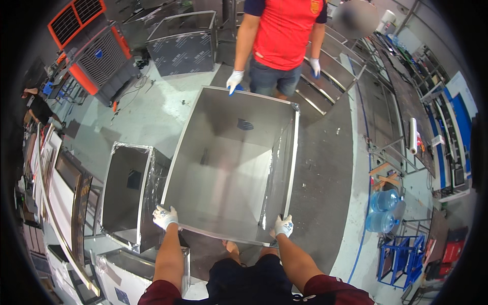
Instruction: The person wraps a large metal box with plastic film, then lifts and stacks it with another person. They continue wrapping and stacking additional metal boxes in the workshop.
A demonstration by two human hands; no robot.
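A dark strip (325,173) crosses the pale floor (150,99), with a blue line to its right. Along the right side runs a long workbench (406,99) — water jugs (385,201) and a blue rack (401,260) nearby. An orange-and-grey air cooler (99,63) stands upper left.

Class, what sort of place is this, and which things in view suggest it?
Probably a metalworking workshop: a large open metal box sits in the middle, a smaller metal box stands beside it, and long strips and panels are gathered at the left.
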